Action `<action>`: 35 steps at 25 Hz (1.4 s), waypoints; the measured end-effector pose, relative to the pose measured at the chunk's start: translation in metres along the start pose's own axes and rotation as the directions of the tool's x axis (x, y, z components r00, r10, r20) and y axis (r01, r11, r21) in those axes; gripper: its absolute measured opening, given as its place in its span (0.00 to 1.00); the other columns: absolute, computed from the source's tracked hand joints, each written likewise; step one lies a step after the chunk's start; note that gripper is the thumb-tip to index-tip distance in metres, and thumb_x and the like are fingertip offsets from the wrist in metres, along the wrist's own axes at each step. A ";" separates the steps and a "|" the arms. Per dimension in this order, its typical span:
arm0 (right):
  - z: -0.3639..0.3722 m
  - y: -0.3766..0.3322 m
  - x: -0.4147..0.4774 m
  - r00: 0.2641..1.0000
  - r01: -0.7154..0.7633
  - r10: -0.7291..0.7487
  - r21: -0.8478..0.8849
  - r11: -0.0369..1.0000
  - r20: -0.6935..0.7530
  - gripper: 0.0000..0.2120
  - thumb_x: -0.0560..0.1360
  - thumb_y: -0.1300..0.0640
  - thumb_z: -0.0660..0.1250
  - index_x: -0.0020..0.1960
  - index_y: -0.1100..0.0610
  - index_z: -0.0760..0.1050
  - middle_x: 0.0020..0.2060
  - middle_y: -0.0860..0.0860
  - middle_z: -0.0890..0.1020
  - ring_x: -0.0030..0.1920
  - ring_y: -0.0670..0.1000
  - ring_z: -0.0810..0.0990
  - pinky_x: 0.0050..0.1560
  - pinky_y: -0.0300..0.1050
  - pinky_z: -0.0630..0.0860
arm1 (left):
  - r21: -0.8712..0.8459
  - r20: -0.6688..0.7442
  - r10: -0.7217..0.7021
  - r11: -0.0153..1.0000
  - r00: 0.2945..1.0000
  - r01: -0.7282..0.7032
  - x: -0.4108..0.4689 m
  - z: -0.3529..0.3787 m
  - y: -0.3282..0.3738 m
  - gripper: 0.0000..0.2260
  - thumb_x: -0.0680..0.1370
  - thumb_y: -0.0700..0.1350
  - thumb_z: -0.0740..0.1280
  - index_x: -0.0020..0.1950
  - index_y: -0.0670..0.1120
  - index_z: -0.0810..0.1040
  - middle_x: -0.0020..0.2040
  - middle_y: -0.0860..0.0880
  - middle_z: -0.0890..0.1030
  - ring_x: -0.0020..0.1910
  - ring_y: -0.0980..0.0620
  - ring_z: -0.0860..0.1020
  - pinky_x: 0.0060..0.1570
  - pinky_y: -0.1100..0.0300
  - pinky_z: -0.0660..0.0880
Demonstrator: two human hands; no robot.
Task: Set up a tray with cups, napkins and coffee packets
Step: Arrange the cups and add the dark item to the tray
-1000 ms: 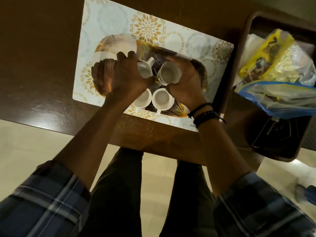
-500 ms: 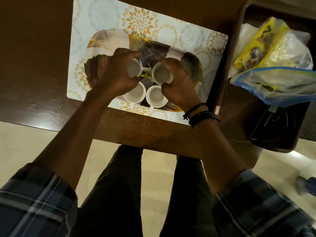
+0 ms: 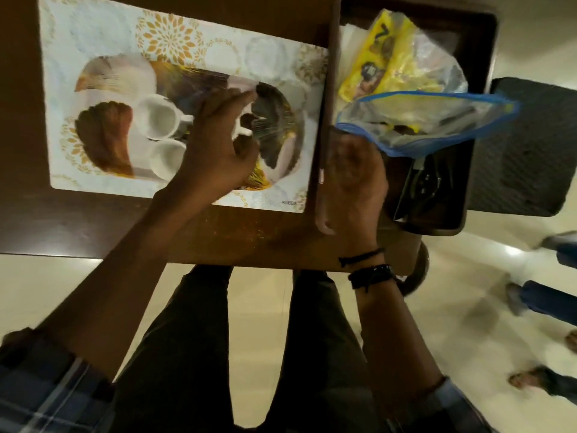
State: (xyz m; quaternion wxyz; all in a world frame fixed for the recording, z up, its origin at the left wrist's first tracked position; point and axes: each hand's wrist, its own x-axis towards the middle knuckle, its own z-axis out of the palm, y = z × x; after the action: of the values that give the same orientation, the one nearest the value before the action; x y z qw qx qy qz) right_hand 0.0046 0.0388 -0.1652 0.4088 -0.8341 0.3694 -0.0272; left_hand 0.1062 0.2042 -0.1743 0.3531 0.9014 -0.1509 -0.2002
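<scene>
A feather-patterned oval tray [image 3: 103,145] lies on a floral placemat [image 3: 175,39]. Two white cups [image 3: 157,117] [image 3: 168,157] stand uncovered on its left half. My left hand [image 3: 215,142] arches over the cups to their right, fingers curled round one whose handle [image 3: 244,130] sticks out between thumb and fingers. My right hand [image 3: 352,179] is blurred over the near left edge of a dark bin [image 3: 480,32], its fingertips at a blue-edged zip bag [image 3: 431,117]. A yellow packet bag [image 3: 381,54] and white napkins [image 3: 348,48] lie in the bin.
The brown table's front edge [image 3: 249,260] runs just above my knees. A dark woven seat [image 3: 530,145] stands to the right of the bin. Other people's feet [image 3: 530,379] are on the pale floor at the far right.
My right hand has let go of its cup and moved right to the bin. My left hand has shifted right across the tray, uncovering the two left cups. The view has swung right.
</scene>
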 end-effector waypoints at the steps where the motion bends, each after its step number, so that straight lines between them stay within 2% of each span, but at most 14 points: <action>1: -0.020 0.014 0.001 0.996 -0.067 0.063 -0.079 0.995 -0.061 0.17 0.73 0.60 0.69 0.60 0.62 0.75 0.57 0.59 0.80 0.59 0.58 0.78 0.62 0.58 0.74 | -0.009 0.027 0.018 1.000 0.999 -0.017 -0.002 0.011 0.013 0.25 0.73 0.41 0.68 0.70 0.40 0.70 0.69 0.39 0.71 0.70 0.41 0.67 0.70 0.55 0.63; 4: -0.069 0.050 0.003 0.961 -0.198 0.178 -0.080 0.977 -0.211 0.14 0.73 0.59 0.68 0.57 0.60 0.74 0.56 0.59 0.78 0.57 0.58 0.77 0.61 0.54 0.74 | 0.005 0.112 0.076 0.997 0.991 -0.077 -0.008 0.039 0.043 0.27 0.73 0.45 0.70 0.70 0.41 0.70 0.69 0.40 0.71 0.71 0.41 0.67 0.72 0.52 0.63; 7: -0.103 0.081 0.014 0.926 -0.262 0.215 -0.118 0.958 -0.310 0.19 0.71 0.60 0.70 0.61 0.60 0.72 0.59 0.60 0.74 0.62 0.57 0.71 0.59 0.24 0.64 | -0.021 0.168 0.106 0.994 0.980 -0.104 -0.014 0.066 0.067 0.27 0.74 0.44 0.71 0.71 0.41 0.69 0.69 0.40 0.71 0.70 0.43 0.67 0.71 0.57 0.61; 8: -0.107 0.088 0.019 0.927 -0.288 0.244 -0.124 0.950 -0.284 0.23 0.71 0.59 0.71 0.64 0.61 0.70 0.61 0.60 0.73 0.64 0.57 0.70 0.57 0.22 0.61 | -0.024 0.181 0.101 0.995 0.978 -0.098 -0.015 0.072 0.072 0.27 0.74 0.44 0.70 0.71 0.41 0.69 0.69 0.40 0.71 0.70 0.43 0.67 0.71 0.56 0.61; 10: -0.111 0.103 0.030 0.932 -0.335 0.310 -0.115 0.935 -0.187 0.31 0.71 0.55 0.73 0.69 0.62 0.65 0.66 0.59 0.71 0.67 0.57 0.69 0.67 0.34 0.64 | -0.017 0.186 0.084 0.996 0.979 -0.083 -0.018 0.084 0.082 0.27 0.74 0.44 0.70 0.71 0.41 0.68 0.69 0.41 0.70 0.70 0.43 0.66 0.71 0.53 0.63; 12: -0.109 0.110 0.038 0.930 -0.361 0.350 -0.102 0.927 -0.114 0.35 0.71 0.53 0.74 0.72 0.62 0.62 0.67 0.58 0.72 0.67 0.55 0.71 0.67 0.39 0.66 | -0.014 0.170 0.061 0.998 0.984 -0.059 -0.019 0.090 0.086 0.27 0.74 0.44 0.70 0.71 0.42 0.68 0.69 0.41 0.69 0.70 0.43 0.66 0.70 0.52 0.64; 16: -0.108 0.111 0.049 0.941 -0.336 0.325 -0.138 0.932 -0.100 0.18 0.72 0.58 0.72 0.60 0.61 0.73 0.47 0.50 0.78 0.43 0.45 0.77 0.58 0.51 0.79 | -0.007 0.141 0.058 0.998 0.988 -0.057 -0.015 0.093 0.085 0.25 0.75 0.43 0.69 0.70 0.41 0.69 0.67 0.40 0.71 0.68 0.44 0.69 0.68 0.55 0.65; 19: -0.124 0.108 0.049 0.942 -0.319 0.333 -0.202 0.926 0.036 0.15 0.71 0.55 0.73 0.55 0.60 0.77 0.45 0.51 0.82 0.43 0.50 0.81 0.50 0.50 0.81 | -0.005 0.104 0.048 0.999 0.993 -0.048 -0.011 0.092 0.077 0.22 0.75 0.43 0.69 0.68 0.41 0.71 0.65 0.40 0.72 0.66 0.44 0.71 0.65 0.59 0.65; 23: -0.147 0.077 0.034 0.844 -0.109 0.266 -0.336 0.935 0.465 0.11 0.70 0.54 0.74 0.50 0.58 0.79 0.40 0.50 0.83 0.41 0.49 0.83 0.40 0.40 0.80 | -0.056 0.055 -0.010 0.998 0.998 0.013 -0.011 0.085 0.063 0.20 0.76 0.43 0.68 0.67 0.43 0.72 0.65 0.42 0.73 0.64 0.47 0.72 0.60 0.67 0.65; 26: -0.133 0.037 0.027 0.724 0.064 0.107 -0.221 0.973 0.681 0.11 0.71 0.55 0.73 0.54 0.53 0.80 0.46 0.48 0.85 0.46 0.42 0.84 0.43 0.33 0.81 | -0.078 -0.008 -0.054 0.996 0.998 0.053 -0.017 0.072 0.048 0.18 0.77 0.39 0.65 0.66 0.42 0.73 0.65 0.42 0.75 0.64 0.46 0.72 0.61 0.64 0.66; 28: -0.107 0.011 0.029 0.707 0.144 -0.021 -0.114 0.983 0.707 0.11 0.73 0.57 0.72 0.55 0.55 0.79 0.46 0.48 0.84 0.46 0.42 0.83 0.46 0.36 0.81 | -0.103 -0.086 -0.102 0.990 0.991 0.093 -0.020 0.058 0.034 0.17 0.76 0.36 0.63 0.65 0.41 0.74 0.63 0.41 0.76 0.63 0.44 0.74 0.62 0.59 0.68; 30: -0.071 -0.014 0.036 0.746 0.222 -0.148 -0.032 0.975 0.650 0.09 0.74 0.58 0.71 0.50 0.63 0.79 0.38 0.52 0.82 0.40 0.48 0.81 0.39 0.40 0.77 | -0.163 -0.154 -0.189 0.973 0.970 0.163 -0.023 0.039 0.014 0.17 0.75 0.33 0.63 0.64 0.41 0.75 0.62 0.40 0.77 0.62 0.44 0.75 0.63 0.53 0.72; 32: -0.029 -0.040 0.047 0.799 0.321 -0.256 -0.026 0.947 0.543 0.09 0.74 0.58 0.71 0.48 0.63 0.78 0.38 0.55 0.80 0.40 0.50 0.78 0.37 0.40 0.73 | -0.183 -0.205 -0.278 0.953 0.938 0.242 -0.026 0.018 -0.010 0.17 0.74 0.32 0.62 0.63 0.39 0.75 0.61 0.40 0.77 0.63 0.43 0.75 0.64 0.48 0.72; 35: 0.030 -0.078 0.066 0.807 0.404 -0.343 -0.025 0.915 0.481 0.14 0.74 0.58 0.69 0.59 0.61 0.77 0.52 0.55 0.83 0.54 0.53 0.81 0.54 0.46 0.78 | -0.188 -0.267 -0.343 0.935 0.901 0.300 -0.030 -0.010 -0.040 0.17 0.74 0.32 0.62 0.62 0.38 0.75 0.61 0.42 0.78 0.63 0.44 0.75 0.62 0.44 0.73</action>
State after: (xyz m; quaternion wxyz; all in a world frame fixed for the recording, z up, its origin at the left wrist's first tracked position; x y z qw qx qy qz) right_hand 0.1091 0.0473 -0.1471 0.4186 -0.8961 0.0895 0.1175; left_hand 0.0904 0.2507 -0.1881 0.3971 0.9060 0.0695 -0.1291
